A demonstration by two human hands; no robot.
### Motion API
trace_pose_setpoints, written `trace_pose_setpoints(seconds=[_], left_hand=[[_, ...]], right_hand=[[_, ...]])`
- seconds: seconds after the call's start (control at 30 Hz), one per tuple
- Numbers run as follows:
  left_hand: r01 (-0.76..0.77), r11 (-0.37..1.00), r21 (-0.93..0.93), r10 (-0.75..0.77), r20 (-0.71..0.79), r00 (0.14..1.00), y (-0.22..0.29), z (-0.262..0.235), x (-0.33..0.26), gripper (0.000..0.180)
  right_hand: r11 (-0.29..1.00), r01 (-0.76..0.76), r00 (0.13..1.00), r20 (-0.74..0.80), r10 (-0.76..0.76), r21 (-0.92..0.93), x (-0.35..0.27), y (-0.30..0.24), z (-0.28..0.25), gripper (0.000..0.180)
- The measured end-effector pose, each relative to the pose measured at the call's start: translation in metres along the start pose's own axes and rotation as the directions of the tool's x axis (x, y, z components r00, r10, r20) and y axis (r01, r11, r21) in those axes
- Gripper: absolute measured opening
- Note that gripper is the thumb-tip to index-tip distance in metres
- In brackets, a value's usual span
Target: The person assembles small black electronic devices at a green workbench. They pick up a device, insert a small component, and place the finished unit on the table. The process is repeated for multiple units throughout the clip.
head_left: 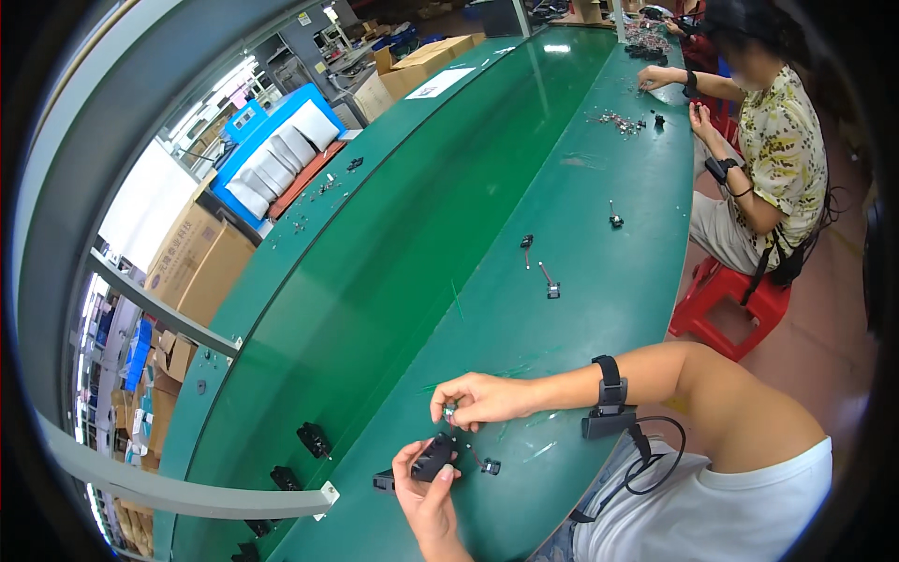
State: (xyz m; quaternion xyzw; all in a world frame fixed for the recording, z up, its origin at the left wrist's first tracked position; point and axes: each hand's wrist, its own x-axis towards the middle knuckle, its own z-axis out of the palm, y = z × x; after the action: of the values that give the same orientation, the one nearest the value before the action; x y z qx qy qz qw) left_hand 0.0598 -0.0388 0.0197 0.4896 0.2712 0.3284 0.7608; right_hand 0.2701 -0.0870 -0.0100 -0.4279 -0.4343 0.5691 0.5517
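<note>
Head view: your left hand [426, 487] grips a black part [433, 459] at the desk's [524, 187] near edge; your right hand [478, 398] pinches a small metal piece [450, 410] just above it, nearly touching.

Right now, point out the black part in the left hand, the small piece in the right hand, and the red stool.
black part [433, 459], head view, on its top face.
small piece [450, 409], head view, at the right fingertips.
red stool [732, 300], head view, on its seat.
</note>
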Motion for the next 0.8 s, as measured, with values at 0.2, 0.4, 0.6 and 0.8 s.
trace_pose_setpoints(seconds=[0.2, 0.4, 0.6, 0.8], left_hand=[[-0.044, 0.985, 0.17, 0.047, -0.017, 0.999, -0.004, 0.001, -0.003, 0.043], [0.213, 0.971, -0.105, -0.18, 0.256, 0.95, -0.006, -0.011, 0.0, 0.045], [0.139, 0.99, -0.02, -0.132, 0.202, 0.97, -0.004, -0.005, -0.003, 0.048], [0.06, 0.993, 0.103, -0.081, 0.213, 0.974, 0.001, 0.004, -0.006, 0.059]], right_hand=[[0.995, 0.058, 0.997, 0.064, -0.052, -0.083, -0.005, -0.002, 0.009, 0.02], [0.922, 0.172, 0.981, -0.024, -0.192, -0.347, -0.008, 0.006, 0.006, 0.02], [0.793, 0.275, 0.96, 0.106, -0.26, -0.544, -0.008, 0.005, 0.003, 0.031], [0.655, 0.264, 0.956, 0.1, -0.276, -0.709, -0.017, -0.005, 0.009, 0.037]])
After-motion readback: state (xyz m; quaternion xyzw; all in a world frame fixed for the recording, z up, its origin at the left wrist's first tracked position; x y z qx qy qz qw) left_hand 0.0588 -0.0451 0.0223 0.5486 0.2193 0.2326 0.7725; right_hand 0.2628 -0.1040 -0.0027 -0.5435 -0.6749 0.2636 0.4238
